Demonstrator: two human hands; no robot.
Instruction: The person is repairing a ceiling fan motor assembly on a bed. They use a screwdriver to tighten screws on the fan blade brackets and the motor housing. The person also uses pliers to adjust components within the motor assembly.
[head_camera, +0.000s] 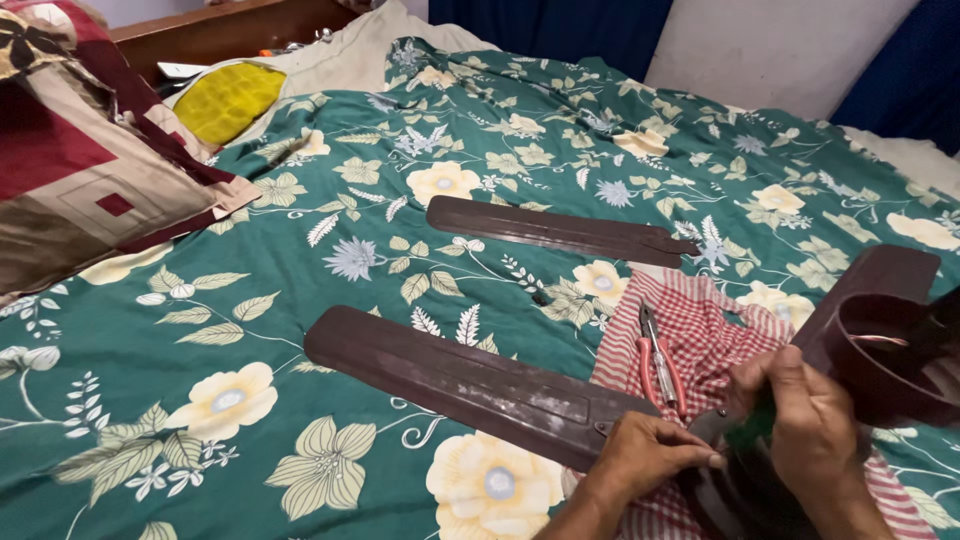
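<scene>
Far to the left of both hands, at the upper edge, a patchwork pillow (80, 150) and a yellow cushion (228, 98) lie on the floral bedsheet (300, 440). Nearer, a long brown fan blade (450, 385) lies on the sheet; its long axis runs from upper left down to lower right, and its bracket end comes right to the left hand (640, 455). This hand is half closed, fingers curled; it rests at the blade's bracket end, w/ fingertips pointing right toward the fan hub (760, 490), but I cannot tell if it really grips sth. or only presses. Above and behind the hands, well apart, a 2nd blade (560, 230) lies nearly horizontal, slightly tilted down to the right. Just above the left hand, on a red checked cloth (700, 330), lie pliers (660, 365) w/ red handles, near but not touching it. The right hand (810, 430) is closed around a dark green thing, maybe a tool handle; it is too hidden to name. It works at the hub, directly right of the left hand. To the right of it a 3rd blade (870, 290) rises up-right, w/ a dark round cover (900, 360) beside. The near blade lies left of both hands, so the left hand is nearer to it.
</scene>
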